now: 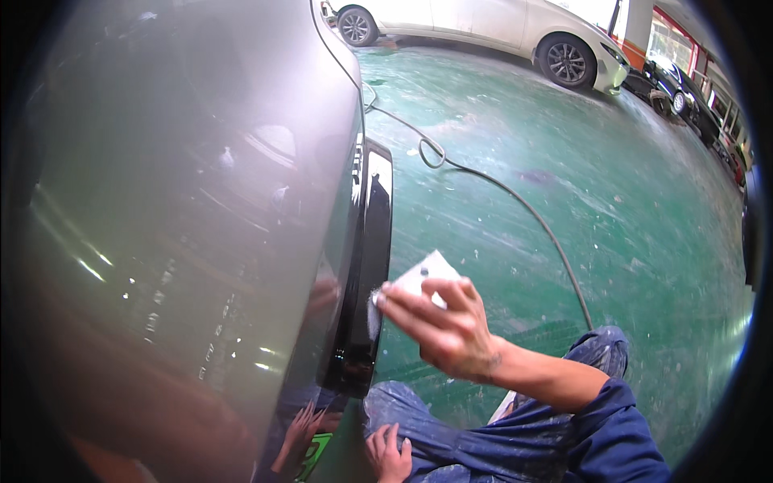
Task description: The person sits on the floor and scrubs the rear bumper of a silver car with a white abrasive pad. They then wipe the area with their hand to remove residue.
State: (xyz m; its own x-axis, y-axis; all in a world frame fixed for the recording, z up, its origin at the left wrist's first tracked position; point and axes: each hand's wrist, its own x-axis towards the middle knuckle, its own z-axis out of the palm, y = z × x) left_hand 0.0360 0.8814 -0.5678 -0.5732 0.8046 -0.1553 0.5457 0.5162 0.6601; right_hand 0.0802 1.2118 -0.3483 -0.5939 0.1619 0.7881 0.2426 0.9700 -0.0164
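Two hands are yours to place: your right hand [451, 334] is mostly closed, its fingers pinching a white sheet [419, 275] with a small dark spot on it. Those fingertips lie against the outer edge of the black trim [377, 229] on the gray car [201, 169], right by a dull, pale patch [373, 318]; how hard they press, you cannot tell from here. The sheet itself sticks up past your fingers, over the floor. Your left hand [388, 453] is loosely open, fingers a little spread, holding nothing that shows, beside your dusty blue trousers [463, 443]. Low on the car sits a green plate [314, 455], cut off by the lower edge.

Around you, the green floor [644, 241] is streaked with whitish smears. A dark hose [523, 201] crosses it (mind the small loop partway along), running from beside the gray car to your bent knee, which hides whatever lies beyond. Past the hose stands a white car [483, 22], side-on, and farther right a black car [696, 101]. The gray car's bulk fills your left side, its glossy surface mirroring your hands.
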